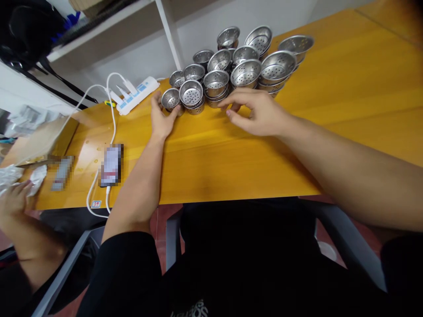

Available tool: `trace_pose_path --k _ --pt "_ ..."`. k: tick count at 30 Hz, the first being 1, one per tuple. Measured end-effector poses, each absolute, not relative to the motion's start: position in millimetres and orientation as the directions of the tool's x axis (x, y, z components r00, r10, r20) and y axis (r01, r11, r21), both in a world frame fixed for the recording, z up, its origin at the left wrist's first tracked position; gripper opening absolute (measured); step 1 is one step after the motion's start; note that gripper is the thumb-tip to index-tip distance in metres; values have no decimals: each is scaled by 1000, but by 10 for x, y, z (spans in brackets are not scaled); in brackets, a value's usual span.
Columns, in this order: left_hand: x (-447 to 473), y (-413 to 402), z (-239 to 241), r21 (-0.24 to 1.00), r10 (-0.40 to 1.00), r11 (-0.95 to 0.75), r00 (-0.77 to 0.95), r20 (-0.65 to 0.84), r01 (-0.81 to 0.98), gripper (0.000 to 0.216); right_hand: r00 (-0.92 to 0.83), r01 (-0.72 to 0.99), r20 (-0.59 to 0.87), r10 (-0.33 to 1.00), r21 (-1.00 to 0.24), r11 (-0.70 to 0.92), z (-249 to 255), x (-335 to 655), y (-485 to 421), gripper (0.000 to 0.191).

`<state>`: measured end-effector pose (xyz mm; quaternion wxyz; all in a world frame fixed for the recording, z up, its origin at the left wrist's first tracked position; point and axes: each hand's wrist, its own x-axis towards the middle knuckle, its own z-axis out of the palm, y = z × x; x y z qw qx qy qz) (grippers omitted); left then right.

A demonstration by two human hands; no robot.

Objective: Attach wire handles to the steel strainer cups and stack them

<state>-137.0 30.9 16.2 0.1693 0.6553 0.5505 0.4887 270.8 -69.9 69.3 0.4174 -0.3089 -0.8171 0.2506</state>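
Observation:
Several perforated steel strainer cups (246,72), some stacked, are clustered at the far side of the yellow wooden table (346,105). My left hand (161,118) lies on the table with its thumb and fingers spread around a small strainer cup (171,99) at the near left of the cluster, touching it. My right hand (256,112) hovers just in front of the cluster, fingers loosely curled and apart, holding nothing, its fingertips close to the stacked cup (216,86).
A white power strip (137,94) with plugged chargers and white cables lies at the left rear. A phone (111,165) rests near the front edge. Another person's hand (13,198) holds crumpled white paper at the far left. A shelf stands behind.

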Motion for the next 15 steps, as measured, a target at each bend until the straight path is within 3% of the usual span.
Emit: trace_pose_path --k 9,15 --pt "-1507 367 82 749 896 -262 -135 423 609 105 -455 276 604 654 -603 748 614 2695 -637 26" --pt "-1708 553 -90 762 899 -232 -165 405 605 120 -446 295 613 652 -587 754 608 2706 -627 22"
